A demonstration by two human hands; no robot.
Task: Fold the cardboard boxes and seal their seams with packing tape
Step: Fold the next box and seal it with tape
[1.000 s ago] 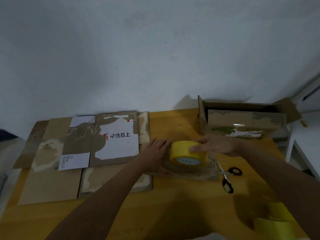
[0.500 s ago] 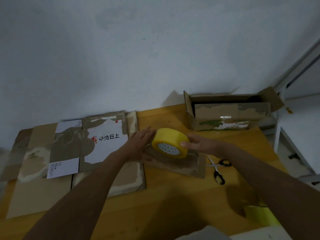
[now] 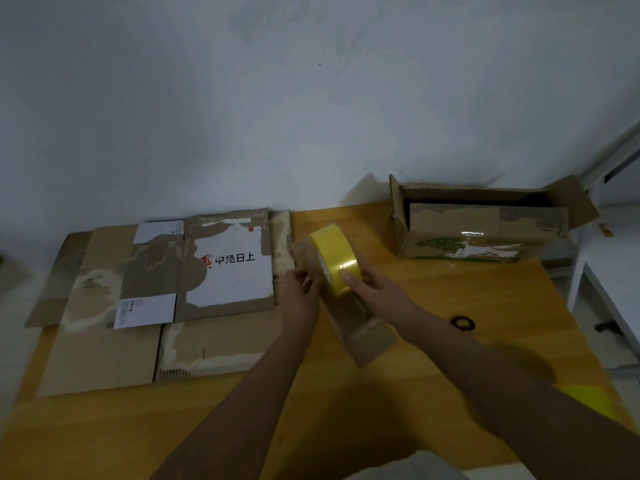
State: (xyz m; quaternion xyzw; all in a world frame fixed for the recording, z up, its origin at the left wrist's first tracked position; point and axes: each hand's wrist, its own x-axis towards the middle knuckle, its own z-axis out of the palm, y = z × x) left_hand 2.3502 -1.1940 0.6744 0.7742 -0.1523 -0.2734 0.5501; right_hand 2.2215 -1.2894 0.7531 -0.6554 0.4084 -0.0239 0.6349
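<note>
Dim light. Bare grey-white wall [image 3: 311, 98] behind yellow wooden bench [image 3: 450, 299]; white furniture [image 3: 609, 282] right of bench.

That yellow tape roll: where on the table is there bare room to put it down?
Bare wood lies along the near edge of the table, before the flattened cardboard, and between the small box and the open box. The left half is crowded; scissors sit right.

Scissors [image 3: 462, 323] mostly hidden behind the right forearm; yellow patch [image 3: 588, 401] too blurred to identify
</note>
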